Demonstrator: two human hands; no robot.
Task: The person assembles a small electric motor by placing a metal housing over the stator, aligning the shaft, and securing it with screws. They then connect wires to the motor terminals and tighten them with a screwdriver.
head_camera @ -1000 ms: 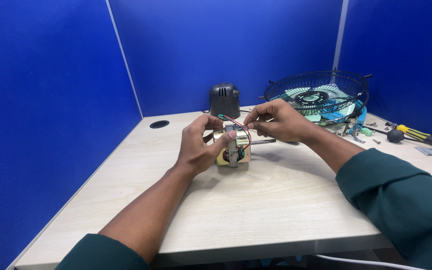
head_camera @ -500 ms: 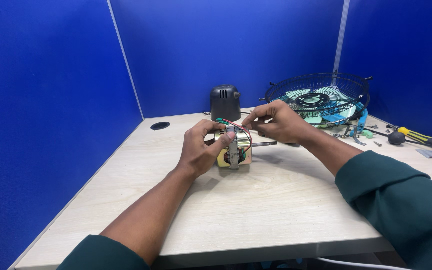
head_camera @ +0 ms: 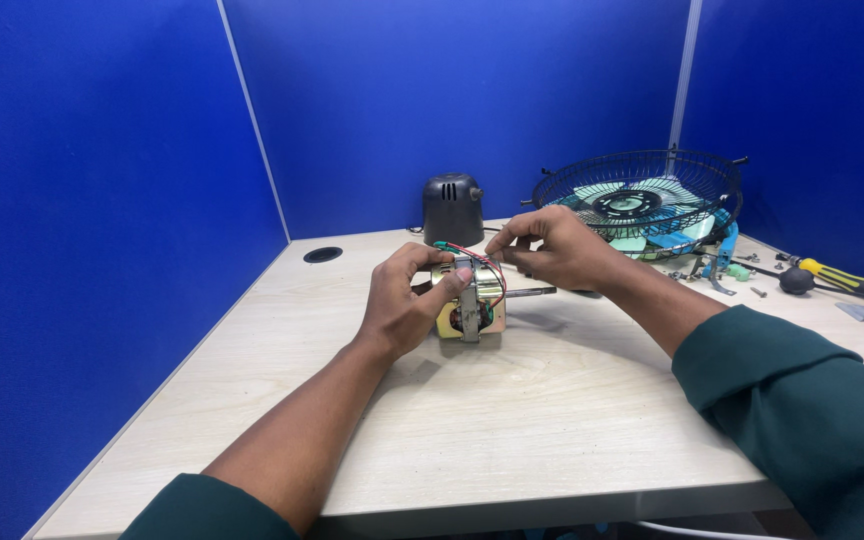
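Pale wood desk [head_camera: 512, 420], blue partition walls [head_camera: 102, 200]

Left hand [head_camera: 404, 305] curled, gripping – right hand [head_camera: 550, 248] pinching, fingertips together; both forearms extended.

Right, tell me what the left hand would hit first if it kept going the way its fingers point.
The left hand already touches the fan motor; beyond that, probably the right hand, though depth is unclear.
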